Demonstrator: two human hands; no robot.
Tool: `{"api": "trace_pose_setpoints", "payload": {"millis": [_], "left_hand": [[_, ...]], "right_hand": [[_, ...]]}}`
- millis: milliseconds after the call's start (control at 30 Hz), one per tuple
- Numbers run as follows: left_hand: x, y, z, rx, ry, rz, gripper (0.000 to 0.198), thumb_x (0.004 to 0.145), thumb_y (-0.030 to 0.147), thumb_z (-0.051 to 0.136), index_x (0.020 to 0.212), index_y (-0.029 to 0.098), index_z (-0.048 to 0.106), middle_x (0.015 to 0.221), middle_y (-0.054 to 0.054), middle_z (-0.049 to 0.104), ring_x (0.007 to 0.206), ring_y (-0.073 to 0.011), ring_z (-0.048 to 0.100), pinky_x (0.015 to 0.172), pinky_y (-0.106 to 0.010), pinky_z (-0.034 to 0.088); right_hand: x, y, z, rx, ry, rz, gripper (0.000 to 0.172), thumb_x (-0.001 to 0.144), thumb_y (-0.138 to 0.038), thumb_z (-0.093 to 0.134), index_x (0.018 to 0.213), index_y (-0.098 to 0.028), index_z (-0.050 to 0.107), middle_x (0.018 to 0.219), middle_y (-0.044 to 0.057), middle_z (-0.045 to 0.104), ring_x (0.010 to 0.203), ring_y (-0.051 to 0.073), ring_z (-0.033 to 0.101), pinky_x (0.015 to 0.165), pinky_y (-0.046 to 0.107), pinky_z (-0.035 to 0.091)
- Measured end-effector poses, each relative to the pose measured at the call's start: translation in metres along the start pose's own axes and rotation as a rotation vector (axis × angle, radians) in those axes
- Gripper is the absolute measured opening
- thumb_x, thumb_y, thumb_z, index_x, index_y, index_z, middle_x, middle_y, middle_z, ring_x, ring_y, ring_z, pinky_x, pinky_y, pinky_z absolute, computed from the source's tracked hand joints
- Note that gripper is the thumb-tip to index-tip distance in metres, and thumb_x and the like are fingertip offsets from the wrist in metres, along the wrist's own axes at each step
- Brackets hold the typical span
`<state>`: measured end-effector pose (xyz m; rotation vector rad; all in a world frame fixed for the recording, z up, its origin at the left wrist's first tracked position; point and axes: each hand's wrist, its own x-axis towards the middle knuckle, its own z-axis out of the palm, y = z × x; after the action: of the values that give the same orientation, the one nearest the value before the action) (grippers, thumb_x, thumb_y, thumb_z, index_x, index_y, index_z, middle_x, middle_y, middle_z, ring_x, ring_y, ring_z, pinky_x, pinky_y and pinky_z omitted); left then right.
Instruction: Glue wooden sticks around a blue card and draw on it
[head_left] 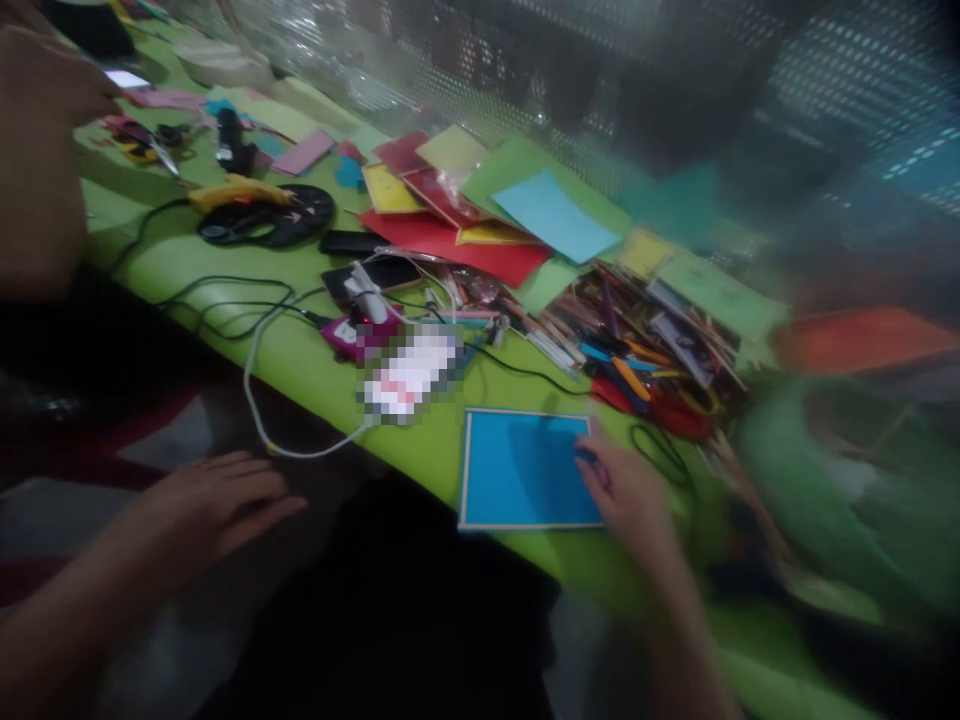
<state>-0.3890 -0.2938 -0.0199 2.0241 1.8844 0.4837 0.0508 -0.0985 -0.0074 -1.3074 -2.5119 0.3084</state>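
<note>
A blue rectangular panel point(517, 470) lies flat at the front edge of the green table. Pale thin strips line its left, top and bottom edges; its right edge is partly covered. Over that right side rests my right hand point(626, 490), fingers curled in with thumb and forefinger close together. Whatever sits in that pinch is too small and blurred to name. My left hand point(232, 495) hangs in front of the table edge, holding nothing, its fingers stretched out. A looped white cable point(255, 400) runs just beyond it.
A blurred-out phone point(412, 375) lies left of the panel, by a purple power strip point(352, 335). Behind are coloured sheets point(559, 215), pliers point(626, 380) and several sticks. A yellow glue gun point(240, 193) rests farther left. At far left is another person's arm point(45, 160).
</note>
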Motion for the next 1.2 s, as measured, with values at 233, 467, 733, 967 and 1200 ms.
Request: {"api": "trace_pose_setpoints", "payload": {"millis": [233,467,733,967,1200], "left_hand": [[0.008,0.010,0.012,-0.001,0.318,-0.041,0.043,0.101,0.043,0.056,0.140,0.061,0.057,0.122,0.010,0.068,0.103,-0.0251,0.065,0.096,-0.044,0.046],[0.085,0.095,0.023,-0.152,0.143,0.212,0.015,0.102,0.032,0.057,0.105,0.032,0.072,0.107,0.003,0.077,0.104,-0.0227,0.068,0.094,-0.040,0.055],[0.137,0.113,0.080,0.060,-0.043,0.412,0.053,0.107,0.042,0.049,0.157,0.026,0.047,0.169,-0.012,0.041,0.152,-0.0315,0.045,0.126,-0.059,0.031],[0.162,0.110,0.092,0.092,-0.105,0.475,0.052,0.109,0.042,0.042,0.158,0.024,0.047,0.171,-0.011,0.036,0.156,-0.0290,0.040,0.130,-0.058,0.024],[0.175,0.114,0.096,0.026,-0.088,0.546,0.050,0.108,0.041,0.043,0.156,0.026,0.051,0.168,-0.009,0.043,0.153,-0.0301,0.044,0.129,-0.059,0.027]], "right_hand": [[-0.004,0.007,-0.019,-0.028,0.100,0.250,0.034,0.102,-0.048,0.053,0.117,-0.026,0.075,0.075,0.002,0.072,0.056,0.019,0.058,0.056,0.030,0.038],[-0.006,0.012,-0.016,0.250,0.168,0.324,0.034,0.101,-0.048,0.060,0.124,-0.028,0.073,0.100,0.005,0.079,0.083,0.023,0.073,0.073,0.033,0.054],[-0.001,0.010,-0.021,0.874,0.346,0.383,0.036,0.098,-0.044,0.065,0.129,-0.026,0.073,0.112,0.007,0.077,0.091,0.020,0.073,0.075,0.033,0.061],[0.000,0.020,-0.024,0.904,0.456,0.446,0.034,0.096,-0.044,0.065,0.121,-0.024,0.075,0.107,0.006,0.077,0.076,0.014,0.068,0.075,0.031,0.057],[0.002,0.027,-0.027,1.049,0.561,0.483,0.033,0.094,-0.046,0.065,0.115,-0.023,0.074,0.099,0.005,0.077,0.071,0.013,0.066,0.067,0.027,0.053]]}}
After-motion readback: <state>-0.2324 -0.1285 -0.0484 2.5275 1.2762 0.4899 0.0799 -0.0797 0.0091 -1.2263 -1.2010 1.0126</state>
